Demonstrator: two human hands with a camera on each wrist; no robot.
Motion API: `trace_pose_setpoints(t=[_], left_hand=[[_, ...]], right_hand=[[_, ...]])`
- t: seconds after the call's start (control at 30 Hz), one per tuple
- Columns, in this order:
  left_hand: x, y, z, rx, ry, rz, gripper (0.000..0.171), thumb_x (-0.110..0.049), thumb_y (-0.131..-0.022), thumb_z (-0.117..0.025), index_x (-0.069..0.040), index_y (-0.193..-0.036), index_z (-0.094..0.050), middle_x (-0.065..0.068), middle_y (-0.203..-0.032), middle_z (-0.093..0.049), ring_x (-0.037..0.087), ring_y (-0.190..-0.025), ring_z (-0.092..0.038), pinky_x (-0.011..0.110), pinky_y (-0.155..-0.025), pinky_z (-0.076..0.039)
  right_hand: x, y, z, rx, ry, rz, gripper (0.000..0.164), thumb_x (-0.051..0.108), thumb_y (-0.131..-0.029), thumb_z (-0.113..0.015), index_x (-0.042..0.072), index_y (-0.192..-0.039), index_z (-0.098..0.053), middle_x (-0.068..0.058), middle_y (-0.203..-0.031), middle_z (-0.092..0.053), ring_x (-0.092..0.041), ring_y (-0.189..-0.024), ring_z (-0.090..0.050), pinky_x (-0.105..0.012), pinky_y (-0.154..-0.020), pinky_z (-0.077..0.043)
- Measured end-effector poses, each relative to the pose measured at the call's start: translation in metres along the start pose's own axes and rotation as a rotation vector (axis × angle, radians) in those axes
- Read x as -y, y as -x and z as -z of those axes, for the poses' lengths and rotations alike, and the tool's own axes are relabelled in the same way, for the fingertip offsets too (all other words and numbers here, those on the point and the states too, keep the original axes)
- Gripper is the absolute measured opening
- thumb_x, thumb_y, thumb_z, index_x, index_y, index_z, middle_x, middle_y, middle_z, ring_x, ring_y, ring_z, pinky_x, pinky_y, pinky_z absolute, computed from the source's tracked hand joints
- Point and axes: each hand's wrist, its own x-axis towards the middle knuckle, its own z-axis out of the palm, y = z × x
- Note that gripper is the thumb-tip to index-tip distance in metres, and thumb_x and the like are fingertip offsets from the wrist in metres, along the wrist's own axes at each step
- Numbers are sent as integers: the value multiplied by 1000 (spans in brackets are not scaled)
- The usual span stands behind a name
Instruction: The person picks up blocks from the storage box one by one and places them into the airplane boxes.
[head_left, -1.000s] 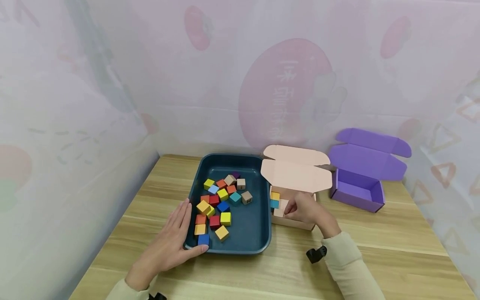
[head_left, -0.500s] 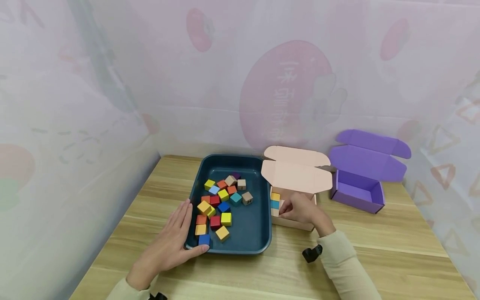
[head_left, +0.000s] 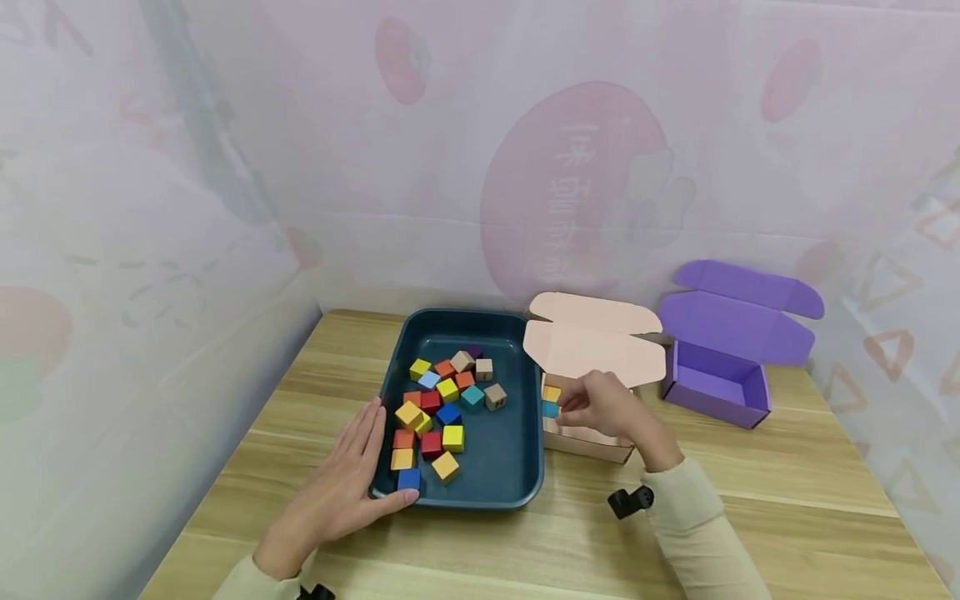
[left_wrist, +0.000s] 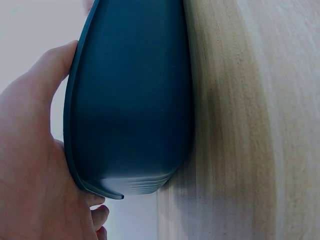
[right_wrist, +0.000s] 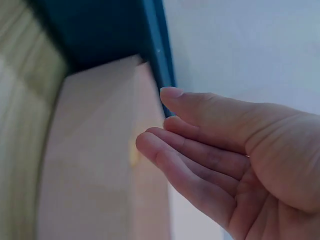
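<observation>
A dark blue-green tray (head_left: 502, 467) holds several wooden cubes in yellow, red, orange, blue, teal and plain wood. My left hand (head_left: 333, 483) rests on the tray's front left corner, fingers straight along the left rim and thumb over the front rim by a blue cube (head_left: 408, 479). Over the open peach box (head_left: 588, 447) is my right hand (head_left: 603, 408), its thumb and fingers loosely bent and apart with nothing between them. Inside the box's left side, an orange cube (head_left: 551, 393) and a teal cube (head_left: 550, 409) sit in a row; the hand covers part of the interior.
An open purple box (head_left: 716, 400) stands at the right, its lid (head_left: 738, 325) raised behind. The peach lid (head_left: 592, 346) leans back and overlaps the tray's right rim. Fabric walls (head_left: 420, 208) enclose the back and sides of the wooden table (head_left: 525, 554).
My right hand has shifted left inside the peach box, then lifted upward, its thumb and fingers now apart. The left hand and tray stay in place.
</observation>
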Motion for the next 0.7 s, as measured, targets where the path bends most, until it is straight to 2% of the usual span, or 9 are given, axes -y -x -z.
trace_pose_setpoints(t=[0.13, 0.33, 0.53, 0.7], left_hand=[[0, 0, 0, 0, -2, 2, 122, -79, -88, -63, -3, -169, -12, 17, -179, -5, 41, -165, -14, 66, -130, -21], [1, 1, 0, 5, 6, 8, 122, -79, -88, -62, -2, -169, -12, 17, -179, -5, 42, -164, -14, 67, -130, -21], [1, 1, 0, 1, 11, 6, 122, -78, -88, -63, -3, -169, -12, 17, -179, -6, 42, -164, -14, 67, -130, -21], [1, 0, 0, -1, 9, 3, 122, -78, -88, -63, -3, -169, -12, 17, -179, -6, 42, -164, -15, 67, -130, -22]], right_hand=[[22, -8, 9, -8, -5, 17, 22, 18, -92, -83, 1, -106, -80, -4, -96, -81, -15, -88, -79, -31, -80, -65], [54, -29, 13, -18, 16, 20, 28, 17, -93, -82, -2, -114, -78, -12, -105, -81, -19, -93, -79, -34, -85, -66], [75, -53, 2, -49, 43, -69, 32, 18, -92, -83, -1, -117, -78, -13, -110, -81, -20, -95, -78, -36, -87, -66], [83, -71, -12, -47, 79, -162, 32, 20, -90, -85, 1, -115, -80, -9, -106, -80, -17, -88, -71, -34, -83, -65]])
